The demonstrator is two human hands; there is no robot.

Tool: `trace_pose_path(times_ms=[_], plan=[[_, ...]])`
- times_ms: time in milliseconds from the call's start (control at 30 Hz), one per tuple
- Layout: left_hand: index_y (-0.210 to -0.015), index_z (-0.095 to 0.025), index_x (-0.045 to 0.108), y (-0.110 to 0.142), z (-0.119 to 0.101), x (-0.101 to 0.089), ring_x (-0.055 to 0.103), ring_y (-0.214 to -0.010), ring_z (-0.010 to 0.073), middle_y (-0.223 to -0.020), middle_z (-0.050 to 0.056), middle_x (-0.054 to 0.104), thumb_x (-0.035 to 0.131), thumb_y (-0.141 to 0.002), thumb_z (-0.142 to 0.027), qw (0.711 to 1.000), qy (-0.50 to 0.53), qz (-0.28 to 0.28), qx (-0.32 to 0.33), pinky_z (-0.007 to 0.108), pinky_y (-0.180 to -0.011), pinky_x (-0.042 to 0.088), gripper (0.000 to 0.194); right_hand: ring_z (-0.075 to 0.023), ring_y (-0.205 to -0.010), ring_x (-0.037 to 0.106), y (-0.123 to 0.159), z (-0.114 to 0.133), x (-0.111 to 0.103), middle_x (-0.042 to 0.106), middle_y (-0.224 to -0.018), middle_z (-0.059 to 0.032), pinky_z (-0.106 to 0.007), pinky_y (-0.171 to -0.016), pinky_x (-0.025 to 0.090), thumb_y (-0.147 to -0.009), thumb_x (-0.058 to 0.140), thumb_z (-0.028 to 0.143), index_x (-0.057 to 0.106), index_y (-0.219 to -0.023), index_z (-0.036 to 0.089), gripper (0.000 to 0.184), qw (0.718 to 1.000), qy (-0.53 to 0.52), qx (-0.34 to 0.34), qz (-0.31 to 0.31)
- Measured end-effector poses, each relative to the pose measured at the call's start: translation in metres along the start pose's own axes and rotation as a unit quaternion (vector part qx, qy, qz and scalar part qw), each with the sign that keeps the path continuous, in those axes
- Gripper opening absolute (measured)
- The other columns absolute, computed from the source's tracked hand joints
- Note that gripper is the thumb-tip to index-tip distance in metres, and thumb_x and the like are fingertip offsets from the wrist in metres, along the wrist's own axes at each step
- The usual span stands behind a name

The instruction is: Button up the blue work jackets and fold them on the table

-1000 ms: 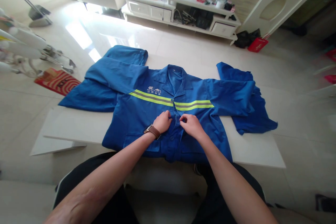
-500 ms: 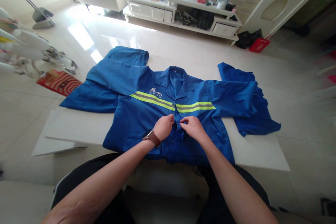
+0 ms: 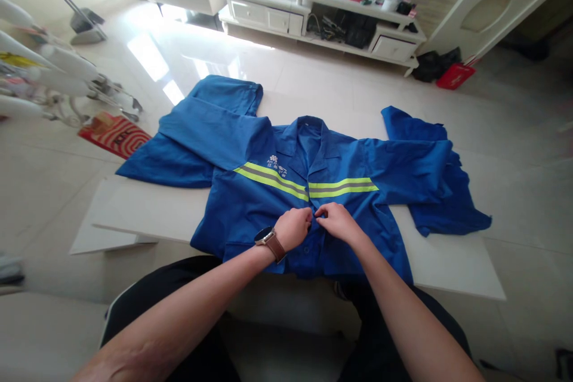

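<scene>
A blue work jacket (image 3: 250, 209) with yellow and grey reflective stripes lies front up, its collar away from me and both sleeves spread outward. My left hand (image 3: 293, 228), with a watch (image 3: 265, 236) on the wrist, pinches the edge of the front placket below the stripe. Close beside it, my right hand (image 3: 338, 222) pinches the opposite front edge. The fingertips of both hands nearly meet at the front opening; whatever button lies between them is hidden. One button (image 3: 306, 249) shows on the placket just below the hands.
The jacket rests on a white table (image 3: 143, 209). More folded blue cloth (image 3: 233, 91) lies under the left sleeve, and another blue piece (image 3: 452, 203) under the right. A red patterned paper bag (image 3: 114, 134) stands at the left. A white cabinet (image 3: 264, 15) is against the wall.
The whole view has shifted a little, moving the scene rightward. Both hands stay at the front opening, their fingertips slightly closer together.
</scene>
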State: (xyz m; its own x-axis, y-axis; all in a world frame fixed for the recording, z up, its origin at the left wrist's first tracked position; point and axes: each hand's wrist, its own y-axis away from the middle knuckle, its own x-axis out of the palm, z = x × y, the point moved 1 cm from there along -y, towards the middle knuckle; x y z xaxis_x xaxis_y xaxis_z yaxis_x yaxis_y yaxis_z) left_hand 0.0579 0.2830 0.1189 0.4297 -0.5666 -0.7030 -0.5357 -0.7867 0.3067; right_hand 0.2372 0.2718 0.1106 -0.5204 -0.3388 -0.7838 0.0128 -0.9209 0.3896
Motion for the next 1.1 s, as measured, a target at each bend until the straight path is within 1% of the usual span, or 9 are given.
trace_pose_path(times_ms=[133,267,333,500,600,733,833,967,1100], plan=[[-0.089,-0.021,0.071,-0.005,0.004,-0.005,0.069,-0.083,0.0227,-0.084,0.005,0.073,0.061,-0.088,-0.011,0.998,0.056,-0.017,0.021,0.028,-0.073,0.044,0.014,-0.0190,-0.069,0.065,0.000,0.001,-0.006,0.074,-0.072,-0.0037,-0.028,-0.068,0.048,-0.070,0.064,0.015,0.084,-0.085,0.020,0.026,0.992,-0.123,0.018,-0.005],[-0.084,-0.019,0.069,-0.013,0.006,-0.007,0.063,-0.073,0.0176,-0.077,0.003,0.070,0.056,-0.086,-0.005,0.988,0.130,-0.069,0.053,0.025,-0.069,0.041,0.019,-0.0154,-0.062,0.058,0.002,0.007,-0.011,0.070,-0.068,-0.0014,-0.026,-0.058,0.045,-0.067,0.064,0.023,0.081,-0.081,0.018,0.023,0.941,-0.337,0.016,-0.025],[-0.082,-0.018,0.067,-0.016,0.007,-0.006,0.061,-0.071,0.0160,-0.076,0.001,0.068,0.058,-0.085,-0.006,0.980,0.173,-0.084,0.049,0.024,-0.067,0.040,0.016,-0.0142,-0.061,0.055,0.004,0.010,-0.012,0.067,-0.066,0.0002,-0.025,-0.057,0.043,-0.065,0.066,0.027,0.079,-0.081,0.018,0.023,0.921,-0.388,0.001,-0.037],[-0.081,-0.017,0.066,-0.024,0.008,-0.004,0.059,-0.068,0.0147,-0.071,0.000,0.065,0.065,-0.083,-0.015,0.962,0.263,-0.069,0.017,0.023,-0.064,0.040,0.003,-0.0120,-0.053,0.043,0.002,0.009,-0.006,0.047,-0.053,0.0073,-0.025,-0.051,0.035,-0.060,0.065,0.026,0.071,-0.082,0.019,0.024,0.919,-0.389,-0.007,-0.063],[-0.080,-0.017,0.065,-0.028,0.010,-0.001,0.058,-0.067,0.0143,-0.070,0.000,0.063,0.065,-0.080,-0.014,0.958,0.281,-0.059,0.005,0.023,-0.063,0.040,0.003,-0.0117,-0.052,0.039,-0.001,0.006,-0.004,0.040,-0.053,0.0092,-0.025,-0.051,0.033,-0.060,0.064,0.025,0.067,-0.083,0.021,0.024,0.913,-0.398,-0.015,-0.082],[-0.077,-0.017,0.065,-0.032,0.012,0.001,0.055,-0.064,0.0143,-0.067,0.000,0.062,0.057,-0.078,-0.012,0.952,0.303,-0.027,-0.032,0.024,-0.060,0.039,0.009,-0.0125,-0.052,0.041,-0.001,0.006,-0.004,0.041,-0.054,0.0088,-0.026,-0.053,0.035,-0.061,0.062,0.027,0.064,-0.084,0.022,0.024,0.900,-0.430,-0.032,-0.065],[-0.073,-0.017,0.063,-0.034,0.012,0.001,0.054,-0.064,0.0147,-0.066,0.001,0.060,0.058,-0.082,-0.025,0.938,0.344,-0.010,-0.050,0.025,-0.059,0.039,0.013,-0.0129,-0.053,0.041,0.000,0.008,-0.004,0.042,-0.055,0.0081,-0.026,-0.053,0.034,-0.062,0.061,0.028,0.064,-0.083,0.022,0.023,0.899,-0.432,-0.038,-0.060],[-0.076,-0.017,0.065,-0.034,0.012,0.000,0.052,-0.062,0.0139,-0.065,-0.001,0.058,0.063,-0.083,-0.040,0.927,0.375,-0.001,-0.029,0.025,-0.059,0.040,0.025,-0.0131,-0.054,0.040,0.000,0.009,-0.003,0.043,-0.055,0.0072,-0.026,-0.053,0.032,-0.061,0.060,0.028,0.062,-0.080,0.022,0.020,0.897,-0.437,-0.038,-0.057],[-0.079,-0.016,0.064,-0.034,0.015,0.000,0.051,-0.061,0.0130,-0.066,-0.001,0.058,0.070,-0.080,-0.038,0.924,0.382,-0.010,0.008,0.024,-0.057,0.038,0.022,-0.0132,-0.055,0.039,-0.001,0.011,-0.003,0.043,-0.055,0.0067,-0.026,-0.054,0.031,-0.060,0.060,0.028,0.061,-0.077,0.023,0.018,0.895,-0.439,-0.044,-0.061]])
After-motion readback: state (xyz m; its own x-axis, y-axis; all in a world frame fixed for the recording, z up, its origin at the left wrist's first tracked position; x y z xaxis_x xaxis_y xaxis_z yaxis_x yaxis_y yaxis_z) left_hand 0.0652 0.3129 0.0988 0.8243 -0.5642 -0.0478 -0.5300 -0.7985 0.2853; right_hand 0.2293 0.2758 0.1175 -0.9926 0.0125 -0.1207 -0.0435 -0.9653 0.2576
